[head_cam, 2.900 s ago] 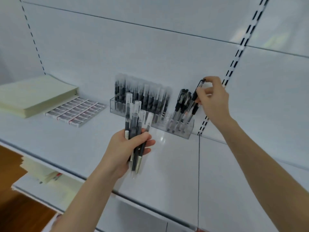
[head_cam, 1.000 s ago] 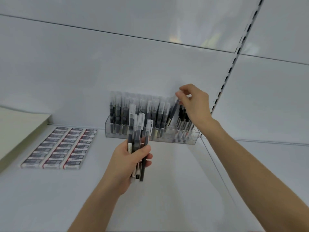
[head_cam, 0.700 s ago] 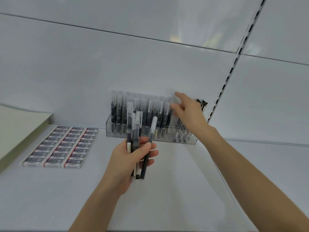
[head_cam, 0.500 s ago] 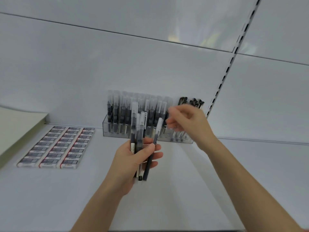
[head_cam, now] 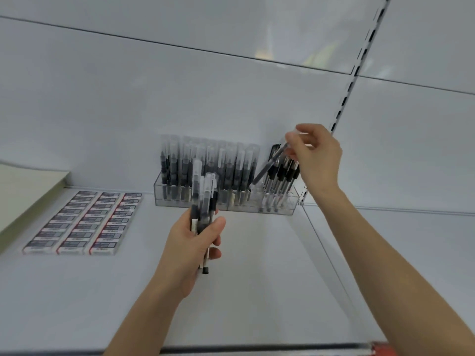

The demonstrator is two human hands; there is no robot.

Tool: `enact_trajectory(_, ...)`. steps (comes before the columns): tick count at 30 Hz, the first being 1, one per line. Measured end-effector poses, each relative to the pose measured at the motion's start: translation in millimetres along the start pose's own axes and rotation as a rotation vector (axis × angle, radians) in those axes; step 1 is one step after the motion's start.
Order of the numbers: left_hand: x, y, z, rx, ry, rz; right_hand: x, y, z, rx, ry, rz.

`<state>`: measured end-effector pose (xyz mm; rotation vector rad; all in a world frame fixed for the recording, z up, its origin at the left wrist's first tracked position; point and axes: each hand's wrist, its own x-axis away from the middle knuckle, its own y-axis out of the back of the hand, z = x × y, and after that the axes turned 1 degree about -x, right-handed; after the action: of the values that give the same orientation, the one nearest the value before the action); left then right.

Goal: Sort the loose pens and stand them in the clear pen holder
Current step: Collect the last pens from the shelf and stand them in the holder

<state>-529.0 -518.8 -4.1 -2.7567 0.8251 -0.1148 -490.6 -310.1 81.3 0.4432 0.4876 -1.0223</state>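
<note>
The clear pen holder (head_cam: 289, 208) stands at the back of the white shelf (head_cam: 257, 291), against the wall. Several capped pens (head_cam: 210, 163) fill its left and middle; several black-grip pens (head_cam: 282, 176) stand at its right end. My left hand (head_cam: 191, 246) grips a bundle of loose pens (head_cam: 204, 201) upright in front of the holder. My right hand (head_cam: 316, 155) pinches the top of one pen (head_cam: 268, 165), which slants down to the left with its lower end over the holder's middle-right part.
Rows of boxed erasers (head_cam: 82, 223) lie flat on the shelf at the left. A pale pad of paper (head_cam: 23, 191) lies further left. A slotted metal upright (head_cam: 344, 104) runs up the back wall behind my right hand.
My right hand came back to the bundle, took one pen from it and carried it up and right over the holder. My left hand stayed put with the rest.
</note>
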Motion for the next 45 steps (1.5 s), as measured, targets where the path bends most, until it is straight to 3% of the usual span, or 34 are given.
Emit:
enact_trajectory(6,0,8,0,0.018,-0.005,-0.011,-5,-17,-9,0.244,0.106,0.151)
enact_trajectory(11,1,11,1,0.080,0.011,-0.021,5,-32,-18,0.418,0.080,0.375)
enact_trajectory(14,2,8,0,0.107,0.022,-0.011,10,-31,-19,0.426,0.037,0.408)
enact_trajectory(16,1,7,-1,0.106,0.025,-0.006,15,-26,-15,0.355,0.020,0.374)
enact_trajectory(19,0,2,-2,0.102,0.034,0.015,31,-12,-8,0.034,-0.101,0.271)
enact_trajectory(23,-2,-13,-2,0.085,0.046,0.082,55,-2,1,-0.166,-0.289,0.517)
enact_trajectory(25,-3,-21,0,0.070,0.055,0.125,62,1,0,-0.203,-0.332,0.557)
enact_trajectory(28,-5,-32,3,0.071,0.057,0.156,55,20,-2,-0.261,-0.368,0.432)
enact_trajectory(31,-9,-35,4,0.053,0.050,0.122,31,49,-7,-0.287,-0.344,0.142)
enact_trajectory(35,-10,-35,5,-0.077,0.017,0.101,5,71,-17,-0.095,-0.194,-0.113)
enact_trajectory(38,-8,-36,4,-0.083,0.004,0.103,-3,68,-24,0.018,-0.129,-0.118)
enact_trajectory(45,-8,-35,0,0.004,0.065,0.080,-11,48,-42,0.265,-0.061,0.081)
